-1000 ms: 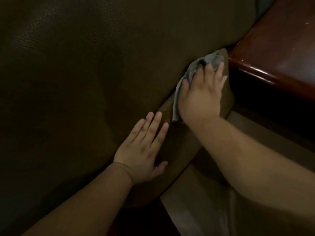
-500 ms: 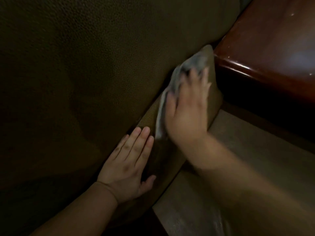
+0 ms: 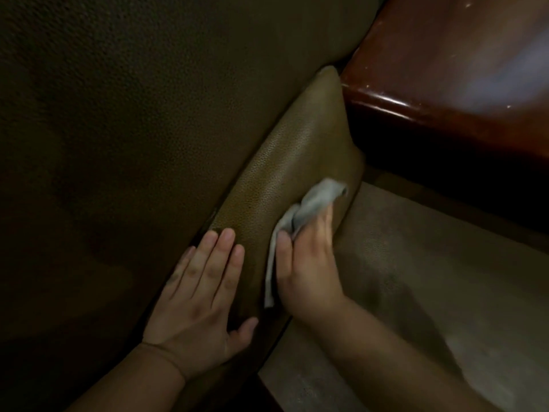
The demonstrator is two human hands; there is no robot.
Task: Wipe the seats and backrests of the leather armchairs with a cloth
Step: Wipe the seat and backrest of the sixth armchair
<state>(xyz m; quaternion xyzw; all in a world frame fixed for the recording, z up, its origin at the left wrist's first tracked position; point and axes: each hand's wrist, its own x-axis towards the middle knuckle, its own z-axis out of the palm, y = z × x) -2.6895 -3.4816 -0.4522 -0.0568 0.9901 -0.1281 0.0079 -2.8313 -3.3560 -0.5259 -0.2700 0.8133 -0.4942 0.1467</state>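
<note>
Right hand (image 3: 309,263) slid cloth (image 3: 312,203) nearer, gripping it | left hand (image 3: 205,295) flat on cushion (image 3: 285,162)

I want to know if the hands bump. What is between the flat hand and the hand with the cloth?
In the head view, only a bare strip of leather cushion lies between the left hand and the cloth gripped by the right hand.

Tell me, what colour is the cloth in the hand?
Pale grey. The cloth shows best in the head view, held in the right hand.
</note>
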